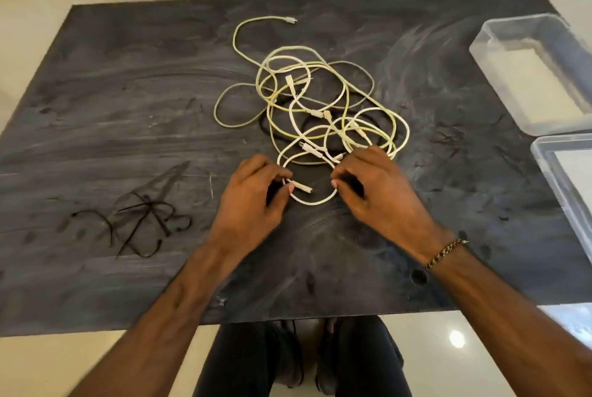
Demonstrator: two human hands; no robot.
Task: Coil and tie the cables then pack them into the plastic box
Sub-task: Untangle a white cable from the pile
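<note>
— Where, the cables (315, 108)?

— Centre of the frame, on the dark table (128, 108). One loose heap, white and pale yellow, many loops crossed over each other. Plastic box (531, 73) at the upper right, well apart. Black ties (141, 223) at the lower left.

— And the hands?

— Left hand (253, 201) pinching a white plug end at the near edge of the heap. Right hand (378, 185) curled on the same near loop, just beside.

— How to handle?

— Probably light, thin, very soft. No shape of its own, likely to snag on the neighbours if pulled fast. Better to hold at the stiff plug, then to draw the cord out slowly, loop by loop.
</note>
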